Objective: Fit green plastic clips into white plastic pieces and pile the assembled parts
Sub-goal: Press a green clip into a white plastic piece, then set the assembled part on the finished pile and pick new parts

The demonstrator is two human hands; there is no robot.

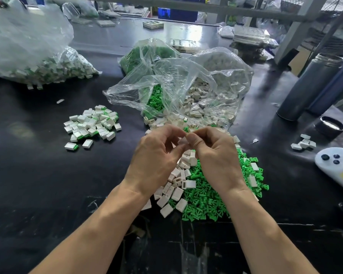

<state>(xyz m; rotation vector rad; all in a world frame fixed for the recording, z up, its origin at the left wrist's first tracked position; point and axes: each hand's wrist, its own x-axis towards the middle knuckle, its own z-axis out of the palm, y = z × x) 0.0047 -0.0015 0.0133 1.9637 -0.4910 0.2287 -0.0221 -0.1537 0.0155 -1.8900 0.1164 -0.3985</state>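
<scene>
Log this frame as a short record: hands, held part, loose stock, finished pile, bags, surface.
left hand: fingers curled, pinching a small part with the right hand
right hand: fingers curled, pinching the same part
held part: whitish, mostly hidden by the fingers
green clips: loose heap under the right hand
white pieces: loose heap between the wrists
assembled parts: pile to the left
open bag: clear plastic, green and white stock inside
large bag: far left, assembled parts
table: dark
</scene>
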